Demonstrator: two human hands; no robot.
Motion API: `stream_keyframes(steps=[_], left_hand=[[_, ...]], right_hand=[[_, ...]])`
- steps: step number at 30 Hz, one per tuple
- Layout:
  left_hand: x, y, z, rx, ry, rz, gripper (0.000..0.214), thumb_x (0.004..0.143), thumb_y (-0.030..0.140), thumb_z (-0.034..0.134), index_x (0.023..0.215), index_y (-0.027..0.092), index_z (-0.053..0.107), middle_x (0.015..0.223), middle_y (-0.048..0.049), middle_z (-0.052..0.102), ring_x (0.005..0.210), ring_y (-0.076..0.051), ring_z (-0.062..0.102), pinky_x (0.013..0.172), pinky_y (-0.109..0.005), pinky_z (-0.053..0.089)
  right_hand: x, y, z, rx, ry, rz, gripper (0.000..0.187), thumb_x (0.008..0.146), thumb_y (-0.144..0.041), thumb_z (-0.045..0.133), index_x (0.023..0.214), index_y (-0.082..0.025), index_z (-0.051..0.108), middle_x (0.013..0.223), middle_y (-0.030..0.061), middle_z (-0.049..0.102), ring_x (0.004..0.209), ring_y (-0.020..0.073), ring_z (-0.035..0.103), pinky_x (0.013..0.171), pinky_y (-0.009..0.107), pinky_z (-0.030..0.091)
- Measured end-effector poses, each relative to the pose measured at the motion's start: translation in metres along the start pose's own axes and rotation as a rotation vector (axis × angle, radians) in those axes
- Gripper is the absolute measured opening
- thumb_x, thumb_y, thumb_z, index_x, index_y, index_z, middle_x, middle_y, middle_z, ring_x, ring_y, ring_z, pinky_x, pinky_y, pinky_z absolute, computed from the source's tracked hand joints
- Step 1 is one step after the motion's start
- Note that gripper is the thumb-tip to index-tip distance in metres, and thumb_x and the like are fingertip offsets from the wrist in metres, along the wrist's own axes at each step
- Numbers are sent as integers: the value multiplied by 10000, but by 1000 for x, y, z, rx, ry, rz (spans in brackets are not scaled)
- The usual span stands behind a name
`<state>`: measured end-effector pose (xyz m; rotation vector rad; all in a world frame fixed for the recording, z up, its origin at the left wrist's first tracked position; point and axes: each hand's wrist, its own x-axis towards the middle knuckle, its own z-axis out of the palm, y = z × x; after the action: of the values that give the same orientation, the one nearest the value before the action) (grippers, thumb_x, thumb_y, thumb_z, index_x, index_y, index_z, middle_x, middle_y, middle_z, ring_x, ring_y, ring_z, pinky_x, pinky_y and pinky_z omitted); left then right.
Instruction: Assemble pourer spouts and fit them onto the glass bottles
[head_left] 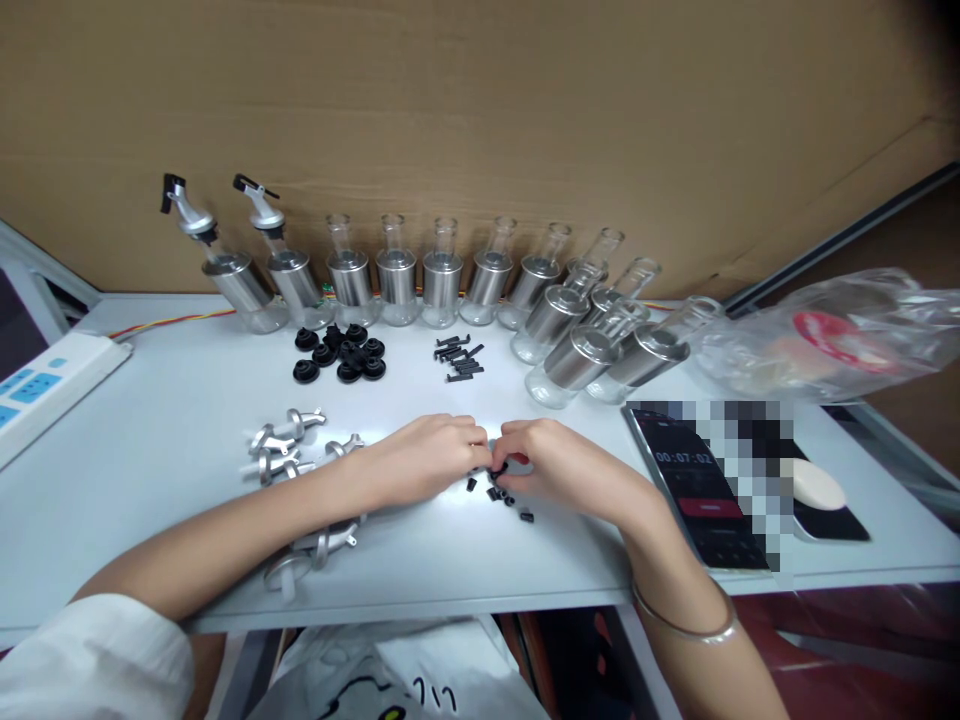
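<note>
My left hand [435, 457] and my right hand [551, 460] meet fingertip to fingertip over the middle of the table, both closed. Between the right thumb and fingers a small black piece [498, 470] shows. What the left fingers pinch is hidden. Just below the fingertips lie several small black caps [510, 500]. Silver pourer spouts [274, 467] are spread around and under my left forearm. Farther back are a heap of round black stoppers [349, 352] and a pile of thin black levers [460, 366].
Steel-sleeved glass bottles [442, 278] line the back; the two leftmost carry pourers [262, 208]. Several more cluster at the right beside a clear plastic bag [832, 340]. A phone with a timer [697, 480] and a pale oval object [817, 485] lie right. A power strip [52, 385] sits left.
</note>
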<state>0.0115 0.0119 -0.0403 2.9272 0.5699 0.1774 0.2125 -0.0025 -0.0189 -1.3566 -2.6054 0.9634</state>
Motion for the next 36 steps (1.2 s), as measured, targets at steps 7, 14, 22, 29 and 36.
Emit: stream_keyframes(steps=[7, 14, 22, 29, 36], left_hand=[[-6, 14, -20, 81, 22, 98, 167, 903, 95, 553, 795, 168, 657, 859, -34, 623, 819, -173, 520, 655, -299, 382], [-4, 20, -8, 140, 1, 133, 224, 862, 38, 580, 670, 151, 606, 737, -34, 607, 742, -167, 528, 625, -306, 392], [-3, 19, -5, 211, -50, 76, 120, 837, 31, 609, 774, 130, 629, 708, -25, 631, 732, -187, 599, 619, -306, 451], [-4, 18, 0, 138, -78, 36, 100, 880, 63, 566, 892, 143, 625, 803, -32, 658, 767, -183, 643, 631, -280, 475], [-7, 21, -8, 154, -126, -69, 104, 893, 66, 521, 936, 125, 595, 851, -51, 646, 713, -189, 657, 555, -280, 457]], right_hand=[[-7, 4, -16, 187, 82, 31, 99, 740, -87, 560, 718, -168, 611, 624, -21, 614, 566, 107, 546, 581, 217, 426], [-7, 6, -11, 146, -63, 61, 195, 657, 8, 507, 702, -158, 600, 596, -33, 575, 555, 99, 494, 551, 207, 381], [-4, 3, -4, 91, -96, 128, 199, 657, 23, 523, 698, -151, 610, 591, -39, 553, 551, 94, 451, 551, 212, 358], [-11, -8, -5, 51, -68, 38, 74, 764, -132, 639, 832, -160, 653, 653, -21, 577, 580, 116, 497, 576, 234, 381], [-25, -23, 27, -259, 217, 48, 51, 806, -173, 665, 835, -132, 653, 843, 72, 604, 819, 230, 582, 730, 342, 456]])
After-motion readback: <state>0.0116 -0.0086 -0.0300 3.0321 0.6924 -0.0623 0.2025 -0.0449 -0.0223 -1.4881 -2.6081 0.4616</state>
